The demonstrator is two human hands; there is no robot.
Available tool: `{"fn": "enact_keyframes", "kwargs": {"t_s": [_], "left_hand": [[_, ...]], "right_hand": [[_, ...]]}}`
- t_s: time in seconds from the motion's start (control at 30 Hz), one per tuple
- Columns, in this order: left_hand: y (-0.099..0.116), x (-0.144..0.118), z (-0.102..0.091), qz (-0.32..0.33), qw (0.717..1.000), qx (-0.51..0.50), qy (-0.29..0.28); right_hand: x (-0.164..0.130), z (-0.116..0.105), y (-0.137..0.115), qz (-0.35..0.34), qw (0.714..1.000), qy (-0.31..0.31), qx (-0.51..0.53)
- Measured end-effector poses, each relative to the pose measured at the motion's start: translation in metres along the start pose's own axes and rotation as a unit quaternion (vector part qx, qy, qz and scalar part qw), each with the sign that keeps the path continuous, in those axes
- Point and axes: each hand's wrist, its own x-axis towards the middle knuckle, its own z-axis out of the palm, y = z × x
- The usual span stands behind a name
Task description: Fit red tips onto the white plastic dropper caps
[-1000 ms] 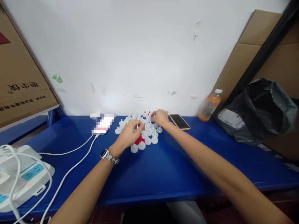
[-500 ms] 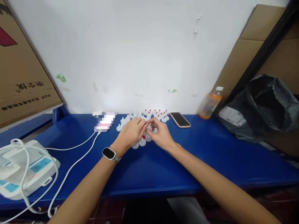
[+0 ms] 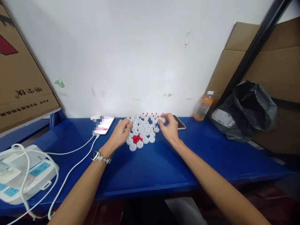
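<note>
White round spouted plastic caps (image 3: 152, 139): clustered, long axes vertical, spouts up.
Small red plastic tips (image 3: 136, 138): heaped, ringed by caps.
Left hand (image 3: 120, 132): nine o'clock of cluster; grip unclear.
Right hand (image 3: 170, 128): apart, three o'clock, pinching one cap.
Clear plastic bottle (image 3: 203, 108): orange liquid within, two o'clock.

Single head-worn view, forward and down across blue table (image 3: 152, 175) toward white wall (image 3: 126, 56).

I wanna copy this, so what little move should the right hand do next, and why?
Maybe the right hand should set its white cap down beside the red-tipped caps: its fingers hold the cap right next to them, and those caps stand grouped there.
</note>
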Motion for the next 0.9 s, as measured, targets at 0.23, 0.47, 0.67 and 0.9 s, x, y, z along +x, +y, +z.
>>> {"fn": "enact_keyframes", "kwargs": {"t_s": [0.23,0.47,0.67,0.9], "left_hand": [[-0.001,-0.008,0.008,0.044,0.990,0.038,-0.132],[-0.006,-0.009,0.009,0.027,0.991,0.013,-0.127],[-0.003,-0.011,0.015,0.043,0.990,0.015,-0.130],[0.000,-0.009,0.014,0.035,0.992,0.012,-0.117]], "right_hand": [[0.013,0.025,0.002,0.028,0.995,-0.096,-0.021],[0.067,0.088,0.018,0.015,0.960,-0.250,-0.127],[0.081,0.119,0.026,-0.015,0.914,-0.325,-0.241],[0.082,0.109,0.039,0.001,0.928,-0.259,-0.267]]}}
